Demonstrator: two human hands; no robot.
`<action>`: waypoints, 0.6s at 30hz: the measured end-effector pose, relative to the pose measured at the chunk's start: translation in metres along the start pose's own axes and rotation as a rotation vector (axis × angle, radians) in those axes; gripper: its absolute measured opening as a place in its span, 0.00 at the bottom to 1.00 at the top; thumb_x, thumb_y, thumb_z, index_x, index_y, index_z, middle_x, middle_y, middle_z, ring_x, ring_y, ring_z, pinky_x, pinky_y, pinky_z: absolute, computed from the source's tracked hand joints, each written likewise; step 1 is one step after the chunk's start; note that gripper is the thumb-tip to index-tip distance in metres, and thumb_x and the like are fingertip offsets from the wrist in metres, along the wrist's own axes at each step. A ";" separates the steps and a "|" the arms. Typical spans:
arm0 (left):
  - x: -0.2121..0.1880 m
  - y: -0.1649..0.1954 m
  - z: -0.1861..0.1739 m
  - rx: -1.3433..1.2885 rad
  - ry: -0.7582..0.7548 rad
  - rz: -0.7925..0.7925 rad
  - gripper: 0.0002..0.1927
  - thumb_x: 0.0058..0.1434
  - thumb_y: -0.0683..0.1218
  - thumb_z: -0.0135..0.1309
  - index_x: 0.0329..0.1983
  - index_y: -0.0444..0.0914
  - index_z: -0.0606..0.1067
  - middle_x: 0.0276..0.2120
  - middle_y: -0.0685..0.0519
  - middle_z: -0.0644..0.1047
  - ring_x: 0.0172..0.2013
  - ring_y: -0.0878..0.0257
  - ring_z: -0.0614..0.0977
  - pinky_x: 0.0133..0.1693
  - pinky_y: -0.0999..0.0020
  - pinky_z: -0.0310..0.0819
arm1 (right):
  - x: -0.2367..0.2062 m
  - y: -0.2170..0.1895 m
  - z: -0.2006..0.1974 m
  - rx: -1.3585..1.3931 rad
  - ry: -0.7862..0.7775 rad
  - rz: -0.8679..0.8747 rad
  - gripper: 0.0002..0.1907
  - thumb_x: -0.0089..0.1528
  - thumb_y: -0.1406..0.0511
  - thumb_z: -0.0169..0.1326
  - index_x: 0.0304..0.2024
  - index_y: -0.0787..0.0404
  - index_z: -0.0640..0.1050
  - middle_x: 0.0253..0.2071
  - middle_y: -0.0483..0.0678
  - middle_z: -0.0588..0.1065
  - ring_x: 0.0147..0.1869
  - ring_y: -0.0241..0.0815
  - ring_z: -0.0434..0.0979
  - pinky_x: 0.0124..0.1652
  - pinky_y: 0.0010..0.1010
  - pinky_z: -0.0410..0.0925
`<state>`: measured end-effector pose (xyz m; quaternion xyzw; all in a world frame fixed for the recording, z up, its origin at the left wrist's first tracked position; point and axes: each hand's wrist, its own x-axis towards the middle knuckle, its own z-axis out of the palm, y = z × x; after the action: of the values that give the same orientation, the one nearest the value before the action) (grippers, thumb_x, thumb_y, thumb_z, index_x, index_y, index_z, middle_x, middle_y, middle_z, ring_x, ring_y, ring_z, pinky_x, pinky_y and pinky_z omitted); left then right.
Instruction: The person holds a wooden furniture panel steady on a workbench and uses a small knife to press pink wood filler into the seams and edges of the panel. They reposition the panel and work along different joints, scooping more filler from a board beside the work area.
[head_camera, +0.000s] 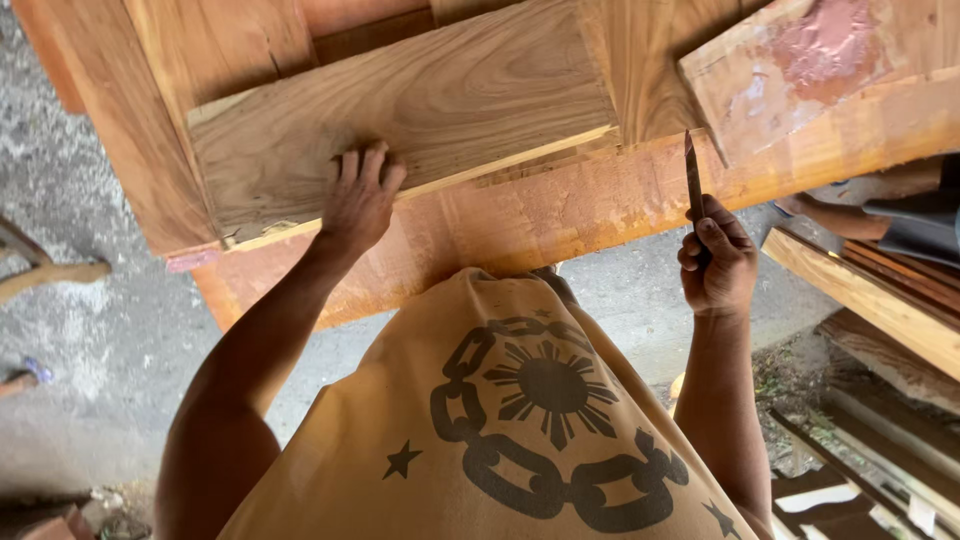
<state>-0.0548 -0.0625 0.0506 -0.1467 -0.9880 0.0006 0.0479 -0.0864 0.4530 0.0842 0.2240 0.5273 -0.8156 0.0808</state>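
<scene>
A flat wooden board (400, 130) lies tilted across a larger reddish timber frame (600, 200), its near edge overhanging the frame's front rail. The person's left hand (358, 198) presses on the board's near edge, palm down and fingers spread flat on the wood, gripping nothing. To the right, the right hand (716, 255) is clenched around a slim dark chisel (693, 185), held upright with its narrow tip pointing away and reaching the front rail's near edge, just right of the board. Beyond the chisel, at the far right, a pale wood offcut (800, 70) with a pinkish patch rests on the frame. Near the camera, the person's tan shirt (500, 430) with a dark chain-and-sun print fills the lower middle. Grey concrete floor (90, 330) shows at left, and stacked planks (880, 300) lie at the right.
</scene>
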 end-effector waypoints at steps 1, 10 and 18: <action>-0.003 0.003 0.006 0.005 -0.014 -0.016 0.18 0.60 0.42 0.55 0.54 0.40 0.74 0.63 0.44 0.68 0.54 0.44 0.70 0.55 0.42 0.67 | 0.006 -0.002 0.001 0.007 -0.029 0.013 0.18 0.70 0.74 0.50 0.62 0.71 0.75 0.45 0.51 0.79 0.30 0.32 0.71 0.26 0.21 0.62; -0.001 0.034 0.015 -0.307 0.020 -0.315 0.36 0.60 0.60 0.66 0.66 0.40 0.70 0.69 0.43 0.64 0.69 0.40 0.63 0.61 0.35 0.62 | 0.069 -0.041 -0.024 -0.196 0.021 0.026 0.15 0.67 0.73 0.53 0.56 0.71 0.78 0.42 0.50 0.79 0.28 0.34 0.74 0.25 0.24 0.64; 0.120 0.114 0.063 -0.439 -0.195 -1.023 0.44 0.71 0.75 0.37 0.83 0.50 0.51 0.79 0.37 0.36 0.74 0.27 0.31 0.69 0.23 0.25 | 0.201 -0.110 -0.139 -0.706 0.128 -0.225 0.12 0.67 0.71 0.55 0.52 0.67 0.83 0.37 0.51 0.79 0.31 0.36 0.74 0.30 0.27 0.66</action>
<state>-0.1419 0.0827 -0.0021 0.3453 -0.9100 -0.2147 -0.0809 -0.2663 0.6458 0.0361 0.1737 0.8012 -0.5718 0.0299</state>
